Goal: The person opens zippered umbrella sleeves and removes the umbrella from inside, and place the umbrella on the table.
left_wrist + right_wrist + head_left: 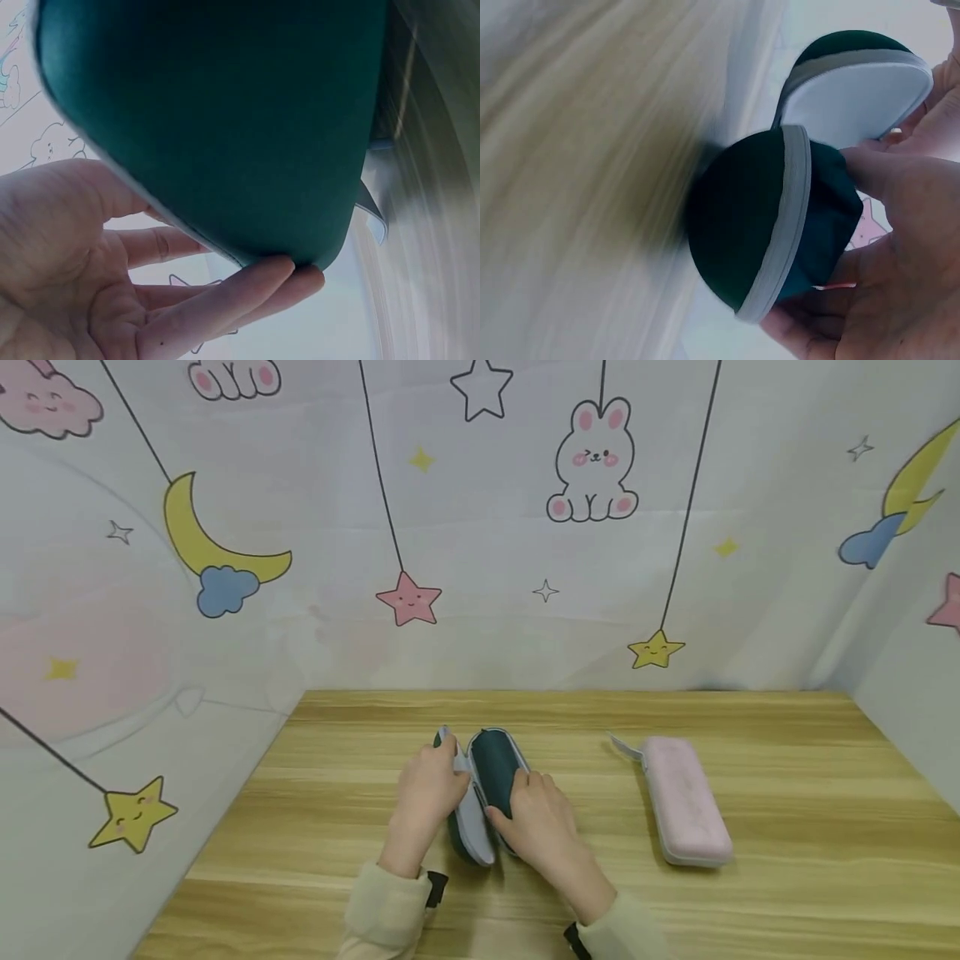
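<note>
Between your left hand, pinching its lid, and your right hand, gripping the dark bundle inside, is the open green case — apparently you're unpacking, so lifting out likely needs a steady lid.

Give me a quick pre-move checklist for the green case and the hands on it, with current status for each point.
1. Green case open: ok; its lid stands apart from the body.
2. Left hand on the lid: ok; it holds the edge.
3. Right hand gripping the dark green item itself, not just the body around it: cannot tell.
4. Item fully below the body's rim: not ok; it bulges past it in the right wrist view.
5. Pink case out of the way: ok; it lies off to the right, touching neither hand.
</note>
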`<state>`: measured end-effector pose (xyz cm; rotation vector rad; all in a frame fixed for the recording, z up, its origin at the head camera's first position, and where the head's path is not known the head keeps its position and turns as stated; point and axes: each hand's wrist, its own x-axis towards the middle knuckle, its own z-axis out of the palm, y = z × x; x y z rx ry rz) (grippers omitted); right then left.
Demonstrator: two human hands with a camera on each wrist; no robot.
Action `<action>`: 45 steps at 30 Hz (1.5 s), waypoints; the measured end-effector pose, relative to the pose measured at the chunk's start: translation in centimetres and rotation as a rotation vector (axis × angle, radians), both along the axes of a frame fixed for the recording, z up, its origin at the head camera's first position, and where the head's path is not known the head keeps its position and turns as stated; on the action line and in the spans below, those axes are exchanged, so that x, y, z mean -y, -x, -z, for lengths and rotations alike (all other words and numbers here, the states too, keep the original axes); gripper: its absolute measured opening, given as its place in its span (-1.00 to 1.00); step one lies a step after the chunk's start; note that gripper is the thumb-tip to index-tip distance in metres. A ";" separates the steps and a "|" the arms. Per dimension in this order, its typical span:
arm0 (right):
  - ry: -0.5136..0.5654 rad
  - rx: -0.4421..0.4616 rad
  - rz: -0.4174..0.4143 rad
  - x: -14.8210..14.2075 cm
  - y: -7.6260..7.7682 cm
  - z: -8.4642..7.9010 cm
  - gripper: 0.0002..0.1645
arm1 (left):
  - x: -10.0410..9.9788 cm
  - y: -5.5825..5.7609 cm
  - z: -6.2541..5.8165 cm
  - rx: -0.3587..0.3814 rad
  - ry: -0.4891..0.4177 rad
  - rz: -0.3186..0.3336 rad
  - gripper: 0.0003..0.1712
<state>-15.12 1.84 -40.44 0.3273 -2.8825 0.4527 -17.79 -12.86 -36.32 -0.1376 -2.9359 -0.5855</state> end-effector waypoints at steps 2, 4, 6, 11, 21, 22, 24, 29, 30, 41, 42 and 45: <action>-0.004 -0.024 0.016 0.2 0.1 0.1 -0.29 | -0.1 0.0 0.1 -0.006 -0.005 0.004 -0.71; -0.005 -0.037 0.027 0.3 0.2 0.3 -0.32 | -0.2 0.0 0.1 -0.007 -0.013 0.006 -0.71; -0.007 -0.031 0.031 0.4 0.4 0.4 -0.32 | -0.3 0.0 0.1 -0.014 -0.014 0.009 -0.71; -0.009 0.066 0.030 0.5 0.9 0.2 -0.23 | -0.4 0.0 0.1 -0.023 -0.013 0.006 -0.70; 0.016 0.224 0.046 0.7 1.8 0.2 -0.12 | 0.0 0.1 -0.1 0.025 -0.001 -0.005 -0.63; 0.017 0.223 0.048 0.7 1.8 0.3 -0.13 | 0.0 0.1 -0.1 0.025 -0.001 -0.006 -0.64; 0.016 0.223 0.050 0.8 1.9 0.4 -0.13 | 0.0 0.1 -0.1 0.024 0.003 -0.009 -0.63; 0.018 0.244 0.060 0.9 2.1 0.7 -0.17 | 0.2 0.0 0.0 0.019 -0.002 -0.011 -0.60; 0.022 0.248 0.060 0.9 2.1 0.7 -0.18 | 0.2 0.1 0.0 0.018 -0.004 -0.011 -0.60; 0.046 0.264 0.051 0.7 2.5 1.1 -0.32 | 0.4 0.2 0.5 0.004 -0.016 -0.018 -0.55; 0.045 0.261 0.046 0.6 2.5 1.1 -0.32 | 0.4 0.3 0.5 0.003 -0.016 -0.020 -0.53; 0.054 0.260 0.031 0.4 2.7 1.2 -0.28 | 0.4 0.3 0.4 0.008 -0.014 -0.027 -0.56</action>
